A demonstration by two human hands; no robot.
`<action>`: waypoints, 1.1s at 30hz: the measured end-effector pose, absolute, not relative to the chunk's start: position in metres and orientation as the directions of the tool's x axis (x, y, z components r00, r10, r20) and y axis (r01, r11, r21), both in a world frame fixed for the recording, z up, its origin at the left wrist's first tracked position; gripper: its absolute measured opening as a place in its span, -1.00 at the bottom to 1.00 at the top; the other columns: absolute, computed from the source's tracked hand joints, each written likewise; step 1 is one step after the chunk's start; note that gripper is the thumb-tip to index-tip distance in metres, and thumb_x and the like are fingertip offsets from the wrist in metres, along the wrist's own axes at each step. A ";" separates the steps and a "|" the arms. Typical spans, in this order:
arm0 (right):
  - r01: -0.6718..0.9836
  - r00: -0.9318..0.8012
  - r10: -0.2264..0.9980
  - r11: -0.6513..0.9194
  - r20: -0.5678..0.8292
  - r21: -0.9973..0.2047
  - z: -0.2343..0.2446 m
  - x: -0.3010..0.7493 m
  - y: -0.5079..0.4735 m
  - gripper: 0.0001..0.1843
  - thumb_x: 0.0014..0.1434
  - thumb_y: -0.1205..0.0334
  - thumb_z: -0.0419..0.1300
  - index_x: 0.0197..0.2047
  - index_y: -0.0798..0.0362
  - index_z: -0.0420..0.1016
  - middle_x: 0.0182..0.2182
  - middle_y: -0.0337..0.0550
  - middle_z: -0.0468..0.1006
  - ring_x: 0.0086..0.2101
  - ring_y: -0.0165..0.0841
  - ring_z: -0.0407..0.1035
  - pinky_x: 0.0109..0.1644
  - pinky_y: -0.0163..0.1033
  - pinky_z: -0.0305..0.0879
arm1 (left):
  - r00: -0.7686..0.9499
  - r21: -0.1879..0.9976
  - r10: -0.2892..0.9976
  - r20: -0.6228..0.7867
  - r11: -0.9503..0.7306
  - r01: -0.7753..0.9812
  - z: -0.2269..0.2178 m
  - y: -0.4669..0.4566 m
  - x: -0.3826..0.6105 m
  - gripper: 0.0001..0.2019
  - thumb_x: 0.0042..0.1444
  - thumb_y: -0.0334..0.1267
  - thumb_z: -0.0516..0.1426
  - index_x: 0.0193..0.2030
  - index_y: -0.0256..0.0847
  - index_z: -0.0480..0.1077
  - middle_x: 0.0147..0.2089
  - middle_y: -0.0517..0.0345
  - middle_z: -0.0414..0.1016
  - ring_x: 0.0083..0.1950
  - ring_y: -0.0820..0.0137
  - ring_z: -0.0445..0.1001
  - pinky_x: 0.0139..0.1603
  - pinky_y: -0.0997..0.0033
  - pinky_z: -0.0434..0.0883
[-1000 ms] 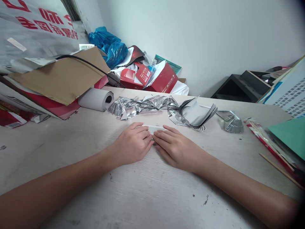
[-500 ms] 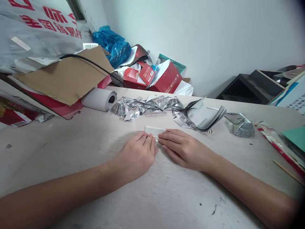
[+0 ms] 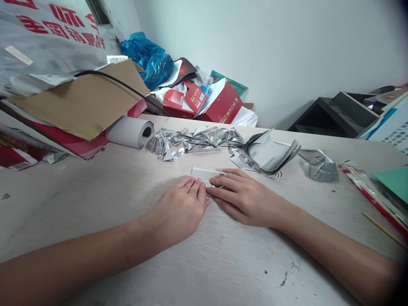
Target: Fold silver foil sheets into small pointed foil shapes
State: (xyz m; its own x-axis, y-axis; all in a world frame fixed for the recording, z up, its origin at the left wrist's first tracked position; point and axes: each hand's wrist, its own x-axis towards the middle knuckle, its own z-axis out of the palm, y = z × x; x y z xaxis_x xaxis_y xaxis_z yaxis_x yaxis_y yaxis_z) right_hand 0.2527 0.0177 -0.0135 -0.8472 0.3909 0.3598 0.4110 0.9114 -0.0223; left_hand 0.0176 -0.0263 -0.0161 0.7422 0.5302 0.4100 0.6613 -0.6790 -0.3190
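A small folded strip of pale paper (image 3: 204,172) lies on the table, its far edge showing beyond my fingertips. My left hand (image 3: 185,204) has its fingers pressed together on the strip's near left part. From the other side, my right hand (image 3: 240,195) grips the strip, its fingers bent over the paper and slightly fanned. The two hands nearly touch at the fingertips. Both cover the near part of the paper, so its lower edge is hidden.
Behind the hands lie crumpled silver foil pieces (image 3: 191,144), a curled stack of sheets (image 3: 270,155) and a pleated foil fan (image 3: 321,168). A paper roll (image 3: 127,131) and cardboard (image 3: 86,97) stand at left. A thin wooden stick (image 3: 382,227) and green sheet (image 3: 393,180) are at right.
My right hand's fingers have shifted slightly left over the paper and spread a little. My left hand keeps its hold. The whole view has moved slightly.
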 end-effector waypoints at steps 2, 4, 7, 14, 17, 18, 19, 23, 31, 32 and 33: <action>0.414 -0.847 0.398 0.910 0.353 -0.032 -0.014 0.253 0.018 -0.58 0.37 0.20 0.10 0.25 -0.01 0.44 0.06 -0.08 0.57 0.08 -0.33 0.49 0.33 0.00 0.39 | 0.752 -0.314 0.531 0.390 -0.691 0.651 -0.014 -0.025 0.016 -0.60 0.46 -0.27 -0.04 0.04 -0.57 0.52 0.01 -0.32 0.64 0.04 0.13 0.66 0.22 0.16 0.51; 0.417 -0.845 0.404 0.908 0.349 -0.040 -0.014 0.252 0.018 -0.59 0.37 0.20 0.09 0.24 -0.02 0.45 0.06 -0.08 0.57 0.07 -0.34 0.48 0.33 -0.01 0.39 | 0.763 -0.316 0.530 0.371 -0.700 0.640 -0.013 -0.025 0.015 -0.61 0.46 -0.26 -0.03 0.01 -0.56 0.52 0.02 -0.34 0.63 0.06 0.12 0.66 0.23 0.15 0.50; 0.421 -0.844 0.409 0.906 0.347 -0.045 -0.014 0.252 0.018 -0.61 0.37 0.20 0.09 0.22 -0.01 0.46 0.06 -0.08 0.56 0.05 -0.34 0.47 0.30 -0.02 0.39 | 0.774 -0.324 0.532 0.344 -0.706 0.630 -0.012 -0.027 0.015 -0.60 0.45 -0.24 -0.01 0.04 -0.59 0.50 0.03 -0.38 0.62 0.08 0.07 0.65 0.25 0.12 0.49; 0.416 -0.840 0.404 0.908 0.362 -0.049 -0.014 0.251 0.019 -0.69 0.36 0.21 0.11 0.12 0.00 0.50 0.04 -0.09 0.56 0.04 -0.34 0.45 0.26 -0.04 0.41 | 0.777 -0.314 0.539 0.325 -0.714 0.626 -0.010 -0.027 0.016 -0.69 0.42 -0.24 0.03 -0.07 -0.48 0.49 0.03 -0.40 0.61 0.09 0.03 0.64 0.25 0.08 0.49; 0.406 -0.838 0.401 0.911 0.369 -0.068 -0.013 0.251 0.019 -0.75 0.37 0.21 0.09 0.03 0.02 0.53 0.02 -0.06 0.56 0.03 -0.34 0.45 0.25 -0.04 0.42 | 0.778 -0.302 0.544 0.314 -0.720 0.625 -0.009 -0.027 0.016 -0.69 0.43 -0.22 0.01 -0.09 -0.44 0.48 0.03 -0.41 0.61 0.09 0.03 0.64 0.25 0.08 0.49; 0.403 -0.839 0.400 0.912 0.369 -0.075 -0.012 0.251 0.019 -0.77 0.38 0.21 0.09 -0.02 0.03 0.54 0.01 -0.06 0.56 0.03 -0.34 0.45 0.24 -0.04 0.42 | 0.779 -0.299 0.546 0.309 -0.722 0.624 -0.008 -0.027 0.015 -0.68 0.44 -0.21 0.00 -0.09 -0.44 0.47 0.04 -0.41 0.61 0.10 0.03 0.64 0.25 0.08 0.49; 0.398 -0.840 0.397 0.914 0.370 -0.077 -0.012 0.251 0.020 -0.79 0.37 0.21 0.09 -0.08 0.04 0.54 0.01 -0.06 0.56 0.02 -0.34 0.45 0.23 -0.04 0.43 | 0.779 -0.297 0.548 0.304 -0.723 0.624 -0.008 -0.027 0.015 -0.67 0.44 -0.20 0.00 -0.09 -0.45 0.47 0.04 -0.42 0.60 0.10 0.03 0.63 0.26 0.08 0.49; 0.395 -0.841 0.388 0.916 0.377 -0.063 -0.012 0.252 0.020 -0.84 0.35 0.22 0.12 -0.24 0.07 0.48 0.03 -0.07 0.56 0.02 -0.33 0.45 0.19 -0.05 0.48 | 0.777 -0.289 0.560 0.287 -0.723 0.627 -0.008 -0.028 0.015 -0.65 0.44 -0.16 0.01 -0.06 -0.47 0.46 0.07 -0.45 0.58 0.12 0.00 0.62 0.27 0.06 0.48; 0.334 -0.833 0.354 0.934 0.426 -0.123 -0.012 0.255 0.023 -0.88 0.31 0.30 0.17 -0.28 0.09 0.50 0.07 -0.07 0.59 0.07 -0.34 0.50 0.23 -0.07 0.55 | 0.784 -0.302 0.562 0.265 -0.723 0.621 -0.006 -0.028 0.014 -0.62 0.45 -0.13 0.00 -0.03 -0.47 0.47 0.07 -0.41 0.59 0.12 0.03 0.63 0.27 0.08 0.48; 0.329 -0.832 0.348 0.936 0.433 -0.121 -0.011 0.256 0.023 -0.88 0.30 0.31 0.17 -0.28 0.09 0.51 0.07 -0.07 0.60 0.07 -0.34 0.51 0.24 -0.07 0.56 | 0.783 -0.302 0.564 0.263 -0.722 0.622 -0.006 -0.028 0.014 -0.61 0.44 -0.12 0.01 -0.02 -0.47 0.47 0.07 -0.41 0.60 0.11 0.04 0.63 0.27 0.08 0.49; 0.323 -0.831 0.339 0.940 0.441 -0.113 -0.011 0.256 0.024 -0.88 0.29 0.31 0.17 -0.28 0.09 0.51 0.07 -0.07 0.61 0.07 -0.34 0.52 0.26 -0.07 0.56 | 0.783 -0.301 0.564 0.263 -0.723 0.622 -0.006 -0.028 0.014 -0.61 0.44 -0.12 0.02 -0.01 -0.48 0.47 0.07 -0.40 0.60 0.11 0.04 0.63 0.27 0.09 0.49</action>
